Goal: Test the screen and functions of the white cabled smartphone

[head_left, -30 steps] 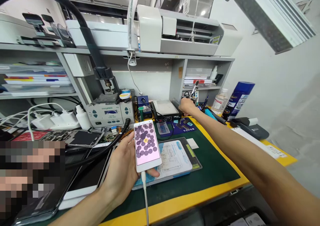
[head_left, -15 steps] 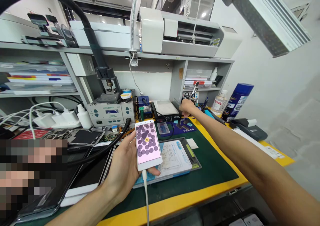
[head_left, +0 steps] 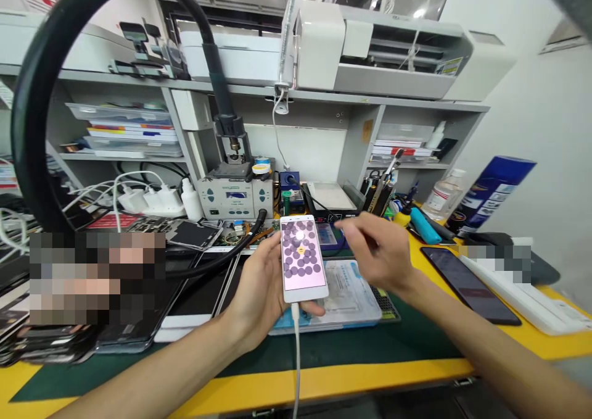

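The left hand [head_left: 259,295] has its grip wrapped around a white phone [head_left: 303,258], palm behind it, thumb along the left edge and fingertips curling round the lower right corner. The phone is held upright and clear of the desk [head_left: 324,385], screen lit pink with rows of grey dots. A white cable [head_left: 296,357] hangs straight down from its bottom edge, just below the grip, and runs off over the yellow front edge of the desk.

The right hand [head_left: 382,252] hovers just right of the phone, close beside it and a little blurred. Its fingers are loosely curled and hold nothing; whether a fingertip touches the phone's edge I cannot tell.

Under both hands lies a pale mat [head_left: 351,298] on the green desk cover. Beyond the left grip a grey station [head_left: 234,190] stands at the back, with a thick black hose [head_left: 60,55] looping up and over from it. Further right of the right hand, a dark phone [head_left: 467,283] lies flat on the yellow strip, and a blue can [head_left: 494,187] stands behind it. To the left of the left grip, screens and phone parts [head_left: 185,234] are heaped on the desk.
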Demonstrator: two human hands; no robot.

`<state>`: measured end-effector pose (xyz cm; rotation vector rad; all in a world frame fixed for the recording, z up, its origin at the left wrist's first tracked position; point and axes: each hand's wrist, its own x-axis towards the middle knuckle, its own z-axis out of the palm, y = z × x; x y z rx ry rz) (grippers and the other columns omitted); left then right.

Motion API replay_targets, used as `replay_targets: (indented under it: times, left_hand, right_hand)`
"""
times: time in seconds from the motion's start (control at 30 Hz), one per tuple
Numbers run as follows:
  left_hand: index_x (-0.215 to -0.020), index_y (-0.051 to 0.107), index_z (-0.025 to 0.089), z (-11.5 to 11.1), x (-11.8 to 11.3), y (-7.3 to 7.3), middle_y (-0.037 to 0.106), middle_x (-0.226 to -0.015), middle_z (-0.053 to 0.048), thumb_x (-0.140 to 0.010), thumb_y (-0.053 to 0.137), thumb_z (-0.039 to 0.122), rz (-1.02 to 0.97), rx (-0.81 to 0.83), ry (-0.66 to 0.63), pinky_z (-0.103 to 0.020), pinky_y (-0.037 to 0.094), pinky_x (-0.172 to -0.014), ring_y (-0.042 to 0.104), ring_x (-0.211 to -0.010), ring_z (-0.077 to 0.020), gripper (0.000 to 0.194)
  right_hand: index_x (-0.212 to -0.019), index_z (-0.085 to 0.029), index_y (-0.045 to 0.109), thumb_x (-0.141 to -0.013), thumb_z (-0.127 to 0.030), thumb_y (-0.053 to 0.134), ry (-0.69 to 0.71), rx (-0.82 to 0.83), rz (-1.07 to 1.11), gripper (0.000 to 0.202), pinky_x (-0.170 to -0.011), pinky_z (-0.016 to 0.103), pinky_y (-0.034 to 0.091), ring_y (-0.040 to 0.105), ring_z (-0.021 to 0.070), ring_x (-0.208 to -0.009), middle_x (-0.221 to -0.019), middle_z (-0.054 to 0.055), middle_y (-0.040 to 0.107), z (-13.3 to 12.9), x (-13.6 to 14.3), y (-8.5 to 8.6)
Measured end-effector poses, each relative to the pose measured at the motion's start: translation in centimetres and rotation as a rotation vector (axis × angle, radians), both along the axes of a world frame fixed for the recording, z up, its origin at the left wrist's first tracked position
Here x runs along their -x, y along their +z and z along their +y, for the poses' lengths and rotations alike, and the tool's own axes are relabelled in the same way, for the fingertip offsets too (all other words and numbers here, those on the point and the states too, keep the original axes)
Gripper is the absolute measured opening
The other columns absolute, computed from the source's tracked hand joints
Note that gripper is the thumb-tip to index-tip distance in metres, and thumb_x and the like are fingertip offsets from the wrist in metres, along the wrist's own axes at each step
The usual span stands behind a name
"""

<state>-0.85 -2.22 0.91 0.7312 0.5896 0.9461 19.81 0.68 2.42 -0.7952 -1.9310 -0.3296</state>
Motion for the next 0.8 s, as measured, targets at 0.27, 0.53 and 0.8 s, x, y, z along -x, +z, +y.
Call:
replay_targets:
  times: [0.27, 0.53, 0.8]
  left_hand:
    - [-0.133, 0.050, 0.015, 0.4, -0.2, 0.1, 0.065, -0.105, -0.015, -0.099, 0.039, 0.047, -0.043, 0.065, -0.045, -0.051, 0.061, -0.067, 0.068, -0.083, -0.0291, 0.048]
    - [-0.136, 0.047, 0.016, 0.4, -0.3, -0.2, 0.067, -0.106, -0.013, -0.099, 0.043, 0.038, -0.058, 0.064, -0.037, -0.040, 0.062, -0.068, 0.069, -0.086, -0.0256, 0.043]
    - [-0.124, 0.054, 0.013, 0.4, -0.2, -0.5, 0.066, -0.107, -0.014, -0.097, 0.043, 0.029, -0.021, 0.025, -0.036, -0.045, 0.062, -0.065, 0.067, -0.086, -0.0272, 0.033]
  right_hand:
    - [-0.104, -0.013, 0.068, -0.080, -0.018, 0.046, 0.285, -0.080, -0.145, 0.033, -0.048, 0.030, 0.026, 0.037, 0.0147, -0.050, -0.058, 0.000, 0.043, -2.4, -0.1, -4.0]
    - [-0.102, -0.012, 0.069, -0.079, -0.017, 0.049, 0.319, 0.005, -0.164, 0.031, -0.051, 0.030, 0.029, 0.041, 0.0152, -0.053, -0.062, 0.001, 0.047, -2.1, -0.5, -4.2]
    - [-0.103, -0.011, 0.069, -0.078, -0.015, 0.050, 0.334, 0.035, -0.136, 0.031, -0.052, 0.031, 0.029, 0.042, 0.0154, -0.054, -0.063, 0.002, 0.051, -2.1, -0.6, -4.5]
